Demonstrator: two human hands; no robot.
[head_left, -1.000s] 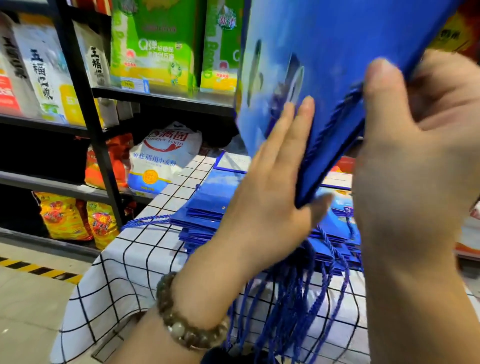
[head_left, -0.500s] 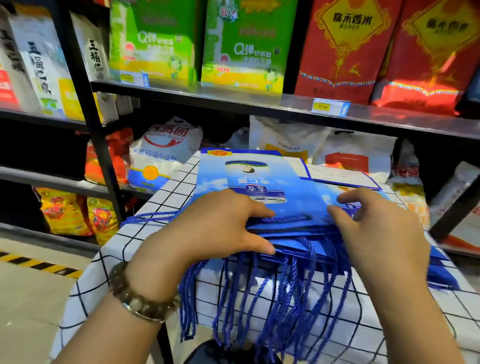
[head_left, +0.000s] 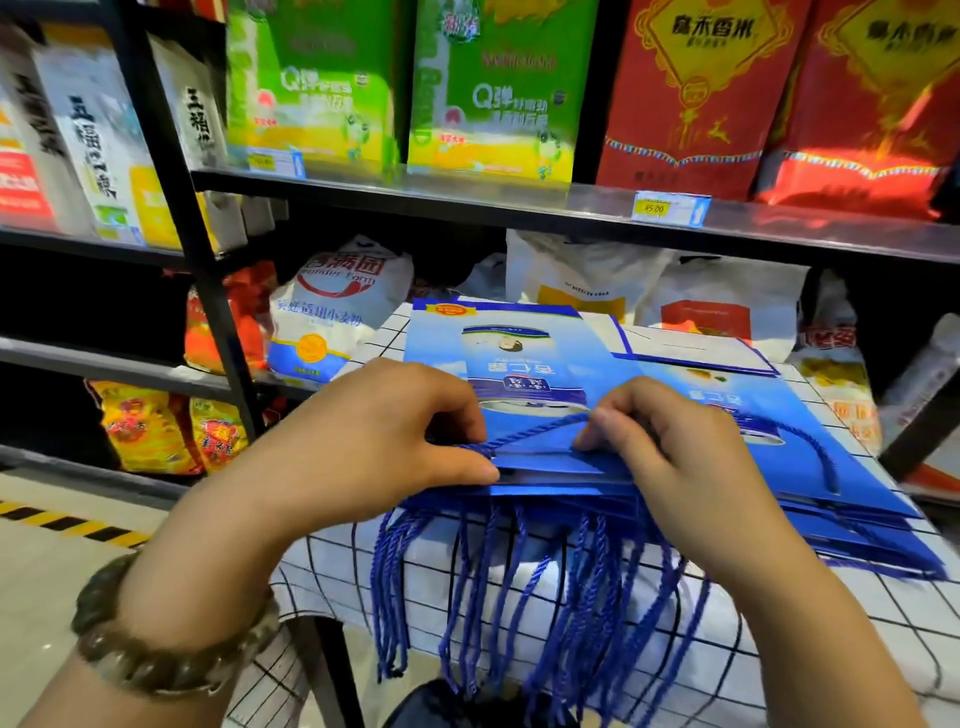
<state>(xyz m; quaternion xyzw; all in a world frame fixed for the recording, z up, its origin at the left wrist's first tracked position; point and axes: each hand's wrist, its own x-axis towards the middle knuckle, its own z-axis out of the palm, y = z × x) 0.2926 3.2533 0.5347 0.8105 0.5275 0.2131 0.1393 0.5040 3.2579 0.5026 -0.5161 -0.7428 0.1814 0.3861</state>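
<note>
Your left hand (head_left: 363, 441) has its grip clenched on the near edge of the top blue bag (head_left: 519, 358), thumb under, fingers curled over it. Your right hand (head_left: 675, 457) pinches the bag's rope handle (head_left: 540, 428) between thumb and curled fingers. The bag lies flat on the stack of bags (head_left: 857, 525), which fans out toward 3 o'clock on the checked tabletop (head_left: 332, 577). Blue cords (head_left: 519, 597) hang over the edge at 6 o'clock. At 12 o'clock stands a shelf (head_left: 519, 208) of sacks.
</note>
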